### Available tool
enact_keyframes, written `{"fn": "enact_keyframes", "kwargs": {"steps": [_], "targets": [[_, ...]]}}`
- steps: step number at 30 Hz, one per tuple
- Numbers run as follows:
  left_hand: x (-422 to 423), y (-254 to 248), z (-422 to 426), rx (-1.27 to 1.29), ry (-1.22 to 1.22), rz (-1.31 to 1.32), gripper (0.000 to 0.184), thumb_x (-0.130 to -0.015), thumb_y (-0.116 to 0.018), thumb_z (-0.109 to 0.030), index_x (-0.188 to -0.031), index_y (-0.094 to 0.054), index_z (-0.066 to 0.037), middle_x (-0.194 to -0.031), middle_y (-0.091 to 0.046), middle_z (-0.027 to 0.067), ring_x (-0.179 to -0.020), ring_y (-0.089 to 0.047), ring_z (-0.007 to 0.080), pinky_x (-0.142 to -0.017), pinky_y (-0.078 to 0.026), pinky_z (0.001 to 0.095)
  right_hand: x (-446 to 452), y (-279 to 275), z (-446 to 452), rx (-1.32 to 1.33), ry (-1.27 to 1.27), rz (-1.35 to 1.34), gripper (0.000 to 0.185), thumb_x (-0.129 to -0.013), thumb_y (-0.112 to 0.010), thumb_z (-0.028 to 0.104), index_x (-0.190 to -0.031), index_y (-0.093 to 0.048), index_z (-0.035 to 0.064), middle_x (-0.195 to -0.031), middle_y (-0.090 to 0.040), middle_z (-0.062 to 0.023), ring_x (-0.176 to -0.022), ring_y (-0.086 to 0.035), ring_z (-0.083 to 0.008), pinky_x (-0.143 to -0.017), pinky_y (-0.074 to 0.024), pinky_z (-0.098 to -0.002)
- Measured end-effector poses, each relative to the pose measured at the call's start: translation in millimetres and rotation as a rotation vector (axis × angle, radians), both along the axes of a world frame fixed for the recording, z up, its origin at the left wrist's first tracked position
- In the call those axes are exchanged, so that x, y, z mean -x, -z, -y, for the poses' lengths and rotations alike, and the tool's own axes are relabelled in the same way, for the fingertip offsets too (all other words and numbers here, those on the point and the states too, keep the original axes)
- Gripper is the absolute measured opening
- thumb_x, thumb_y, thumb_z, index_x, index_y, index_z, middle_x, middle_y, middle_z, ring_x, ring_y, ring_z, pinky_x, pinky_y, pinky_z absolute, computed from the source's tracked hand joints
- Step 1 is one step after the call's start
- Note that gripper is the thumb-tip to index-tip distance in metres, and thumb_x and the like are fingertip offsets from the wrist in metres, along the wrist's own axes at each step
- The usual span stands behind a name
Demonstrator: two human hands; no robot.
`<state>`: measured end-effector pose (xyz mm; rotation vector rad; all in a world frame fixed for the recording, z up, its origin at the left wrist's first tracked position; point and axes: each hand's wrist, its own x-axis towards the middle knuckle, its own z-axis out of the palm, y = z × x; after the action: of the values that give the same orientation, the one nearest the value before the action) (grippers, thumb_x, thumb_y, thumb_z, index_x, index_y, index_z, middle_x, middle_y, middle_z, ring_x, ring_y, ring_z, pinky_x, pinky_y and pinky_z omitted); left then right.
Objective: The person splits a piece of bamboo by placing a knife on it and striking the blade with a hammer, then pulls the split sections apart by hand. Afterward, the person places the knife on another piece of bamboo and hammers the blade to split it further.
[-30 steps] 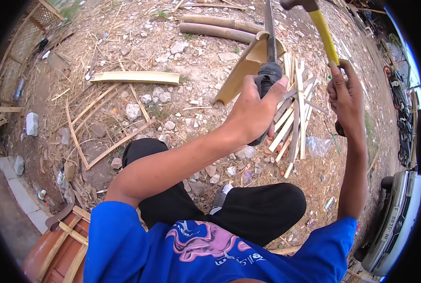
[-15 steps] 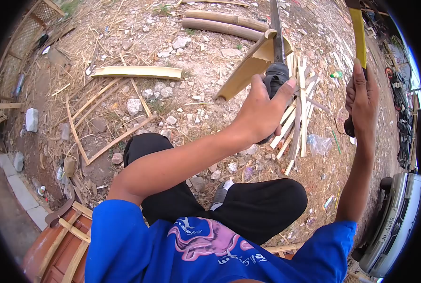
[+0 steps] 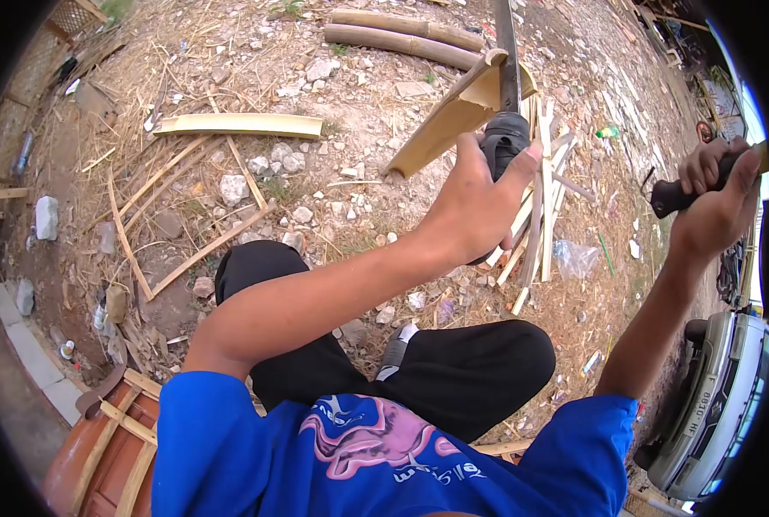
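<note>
Gripping a black handle (image 3: 507, 138), the left hand (image 3: 475, 202) wraps its fingers and thumb firmly round it. From this handle a long blade (image 3: 509, 60) points away from the person and crosses the far end of a split bamboo piece (image 3: 447, 116), which is just beyond the left hand and slants to its left. Towards the right edge of the ground (image 3: 350, 129), the right hand (image 3: 716, 194) is closed round the black grip of a yellow-shafted tool (image 3: 673, 200), well apart from the bamboo. Pale strips (image 3: 547, 189) lie just right of the left hand; two bamboo poles (image 3: 402, 45) lie near the ground's far edge.
</note>
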<state>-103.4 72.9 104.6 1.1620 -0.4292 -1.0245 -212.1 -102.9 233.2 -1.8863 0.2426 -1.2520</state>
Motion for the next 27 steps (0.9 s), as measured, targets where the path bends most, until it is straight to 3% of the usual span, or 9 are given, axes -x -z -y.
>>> {"fn": "enact_keyframes", "kwargs": {"steps": [4,8,12,14,16,18,20,24,27], "targets": [[4.8,0.2,-2.3,-0.028,0.012,-0.024,0.050,-0.096,-0.054,-0.043,-0.102,-0.030,0.000,-0.078,-0.050,0.0105,-0.044,-0.051,0.0133,-0.040,-0.045,0.0284,8.6,107.6,5.4,0.417,0.264,-0.975,0.038,-0.102,-0.045,0.039,-0.095,-0.054,0.0026,-0.065,-0.043,0.0016,-0.052,-0.040,-0.0067,-0.047,-0.0314,-0.0225],[4.0,-0.3,-1.3,-0.009,-0.009,0.003,0.051,-0.096,-0.054,-0.044,-0.103,-0.030,0.001,-0.075,-0.049,0.0091,-0.044,-0.051,0.0137,-0.039,-0.044,0.0282,1.9,59.2,-11.5,-0.121,0.150,-0.790,0.038,-0.101,-0.049,0.039,-0.098,-0.055,0.0020,-0.064,-0.037,0.0070,-0.053,-0.035,-0.0016,-0.045,-0.0288,-0.0212],[7.7,3.0,1.2,0.005,-0.013,-0.008,0.053,-0.096,-0.055,-0.045,-0.104,-0.029,0.001,-0.075,-0.049,0.0092,-0.044,-0.051,0.0138,-0.039,-0.044,0.0287,1.7,75.9,-9.0,-0.130,0.153,-0.697,0.037,-0.102,-0.048,0.038,-0.100,-0.055,0.0017,-0.064,-0.040,0.0045,-0.054,-0.038,-0.0042,-0.048,-0.0329,-0.0234],[8.1,3.1,0.3,0.015,-0.025,-0.014,0.054,-0.096,-0.054,-0.046,-0.104,-0.029,0.001,-0.076,-0.049,0.0096,-0.044,-0.051,0.0139,-0.039,-0.045,0.0288,4.2,95.7,-11.5,0.203,0.250,-0.931,0.039,-0.101,-0.047,0.038,-0.104,-0.054,-0.0006,-0.070,-0.049,-0.0058,-0.063,-0.046,-0.0154,-0.059,-0.0383,-0.0328],[7.8,3.1,-0.7,0.017,-0.028,-0.019,0.055,-0.095,-0.054,-0.046,-0.105,-0.029,0.001,-0.077,-0.049,0.0102,-0.044,-0.051,0.0140,-0.039,-0.045,0.0289,3.3,82.5,-10.0,0.208,0.267,-1.020,0.041,-0.101,-0.047,0.041,-0.105,-0.054,0.0006,-0.070,-0.048,-0.0046,-0.063,-0.045,-0.0145,-0.059,-0.0372,-0.0323],[5.3,1.3,-0.9,0.012,-0.004,-0.014,0.055,-0.096,-0.054,-0.046,-0.105,-0.029,0.002,-0.079,-0.049,0.0112,-0.044,-0.051,0.0141,-0.039,-0.045,0.0288,2.2,55.7,3.1,0.134,0.241,-0.897,0.040,-0.101,-0.048,0.041,-0.103,-0.055,0.0019,-0.068,-0.045,-0.0001,-0.060,-0.042,-0.0094,-0.054,-0.0353,-0.0279],[5.5,3.1,1.8,0.006,-0.015,-0.019,0.056,-0.094,-0.056,-0.047,-0.107,-0.031,0.001,-0.078,-0.049,0.0102,-0.043,-0.051,0.0141,-0.038,-0.044,0.0282,-3.7,23.3,-2.8,-0.043,0.130,-0.533,0.032,-0.102,-0.048,0.036,-0.097,-0.056,0.0061,-0.063,-0.037,0.0088,-0.049,-0.030,0.0021,-0.040,-0.0225,-0.0160],[6.4,4.2,4.6,0.015,-0.021,-0.011,0.057,-0.094,-0.056,-0.048,-0.106,-0.031,0.002,-0.078,-0.050,0.0101,-0.043,-0.052,0.0141,-0.038,-0.044,0.0279,-1.6,28.7,26.9,-0.076,0.090,-0.139,0.032,-0.101,-0.050,0.036,-0.090,-0.057,0.0063,-0.062,-0.042,0.0045,-0.050,-0.036,-0.0035,-0.043,-0.0288,-0.0212],[4.0,5.6,1.8,0.033,-0.012,-0.010,0.056,-0.095,-0.054,-0.047,-0.105,-0.030,0.002,-0.079,-0.050,0.0109,-0.044,-0.052,0.0141,-0.039,-0.045,0.0283,-1.1,89.6,14.8,0.201,0.246,-1.033,0.041,-0.100,-0.050,0.041,-0.099,-0.060,0.0018,-0.064,-0.047,-0.0011,-0.059,-0.043,-0.0107,-0.053,-0.0349,-0.0299]]}}
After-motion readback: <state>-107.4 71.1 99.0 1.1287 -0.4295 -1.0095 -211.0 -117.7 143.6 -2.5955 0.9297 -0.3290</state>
